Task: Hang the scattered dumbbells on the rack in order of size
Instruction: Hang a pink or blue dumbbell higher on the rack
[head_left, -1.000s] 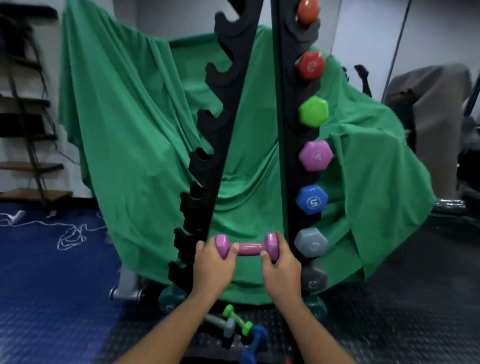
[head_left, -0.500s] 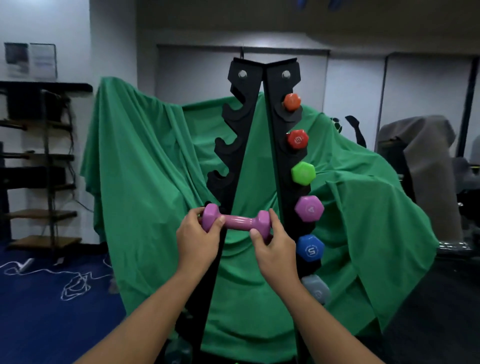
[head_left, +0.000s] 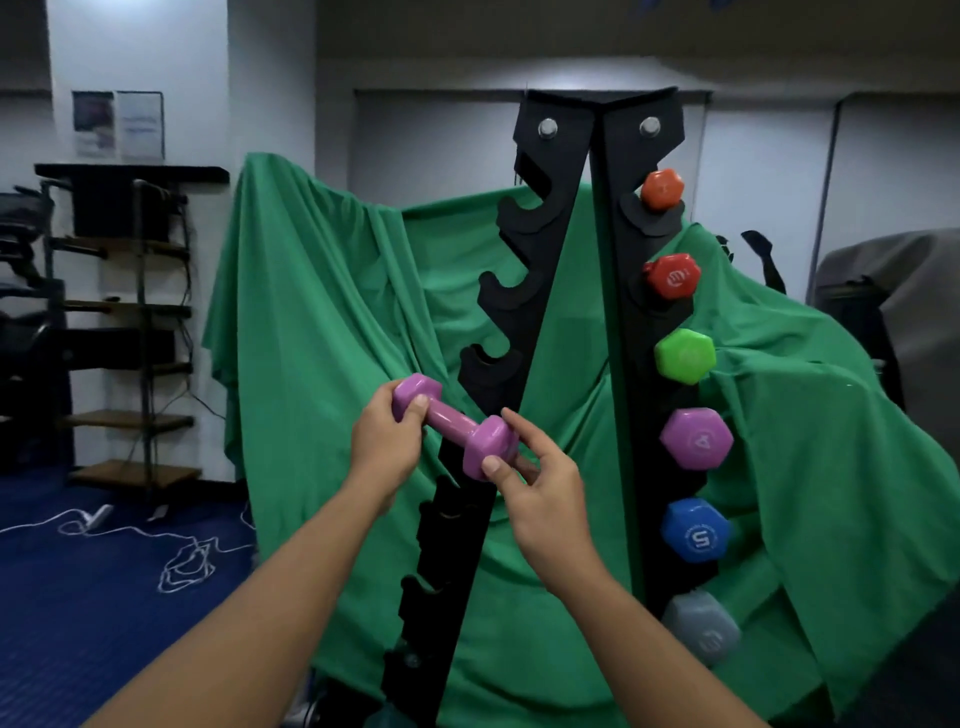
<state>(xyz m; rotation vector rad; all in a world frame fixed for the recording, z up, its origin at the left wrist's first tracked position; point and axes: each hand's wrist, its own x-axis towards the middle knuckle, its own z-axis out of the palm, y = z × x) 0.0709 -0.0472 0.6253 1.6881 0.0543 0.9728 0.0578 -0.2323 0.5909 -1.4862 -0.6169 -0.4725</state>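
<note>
We see both hands up in front of the black rack (head_left: 571, 218), sharing one purple dumbbell (head_left: 454, 426). Left hand (head_left: 384, 447) grips the far upper head, fingers curled round it, thumb on the near face. Right hand (head_left: 540, 493) pinches the near lower head with thumb below and index fingertip on top; the other fingers look loosely curled behind it. The dumbbell is tilted, high at the left hand, low at the right hand, and sits in front of the rack's left column, just under an empty hook above the left hand. We can't tell if it touches the rack. Right of the right hand, the right column holds heads top to bottom: orange dumbbell (head_left: 661, 188), red dumbbell (head_left: 674, 275), green dumbbell (head_left: 684, 355), second purple dumbbell (head_left: 696, 439) level with the hands, blue dumbbell (head_left: 695, 531), grey dumbbell (head_left: 702, 629). Green cloth (head_left: 322, 322) drapes behind both hands. White cable (head_left: 182, 564) lies on blue floor (head_left: 78, 597) left of the left forearm
</note>
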